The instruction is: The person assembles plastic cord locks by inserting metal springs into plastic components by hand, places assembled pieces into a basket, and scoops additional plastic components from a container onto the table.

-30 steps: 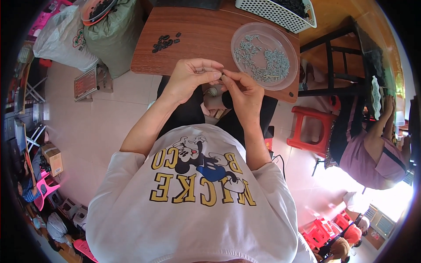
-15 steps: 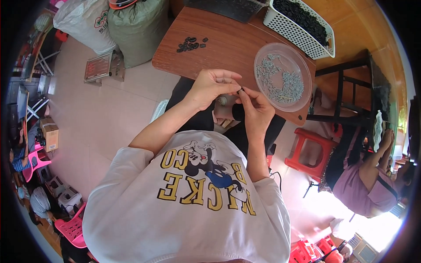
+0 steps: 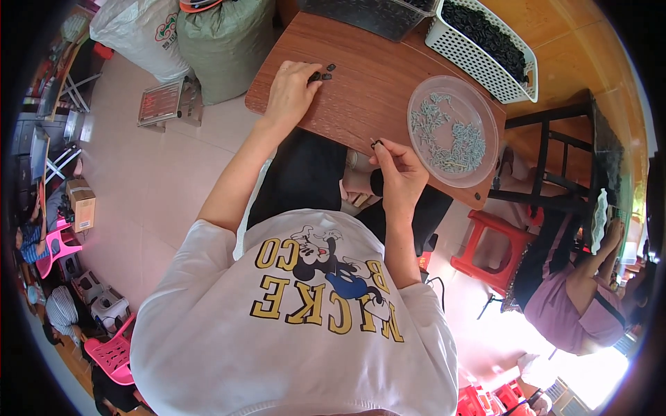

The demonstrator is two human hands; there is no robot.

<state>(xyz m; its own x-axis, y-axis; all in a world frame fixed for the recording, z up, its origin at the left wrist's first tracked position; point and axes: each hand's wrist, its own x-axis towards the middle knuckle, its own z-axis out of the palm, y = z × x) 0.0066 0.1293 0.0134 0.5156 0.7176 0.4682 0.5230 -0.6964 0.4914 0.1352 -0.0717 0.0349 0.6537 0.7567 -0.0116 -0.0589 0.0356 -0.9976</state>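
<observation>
My left hand (image 3: 291,91) reaches over a group of small black parts (image 3: 331,67) on the brown wooden table (image 3: 347,90). Its thumb and fingers close around one dark piece (image 3: 315,77), while the palm hides most of the group. Just off the table's near edge, my right hand (image 3: 401,170) pinches another small black part (image 3: 377,144) between thumb and forefinger. A thin pale tip, perhaps metal, sticks out of that part. Right of it stands a round clear plastic tub (image 3: 418,154) holding many small silvery screw-like pieces (image 3: 466,145).
A white perforated basket (image 3: 479,76) full of black parts and a dark clear bin (image 3: 368,19) stand at the table's back. Stuffed sacks (image 3: 225,52) and a small metal-legged stool (image 3: 163,104) are left. A red stool (image 3: 489,249) and a co-worker (image 3: 583,298) are right.
My left hand has left my right hand and moved left and away onto the black parts. The right hand keeps its pinch near the table edge. The view has shifted slightly.
</observation>
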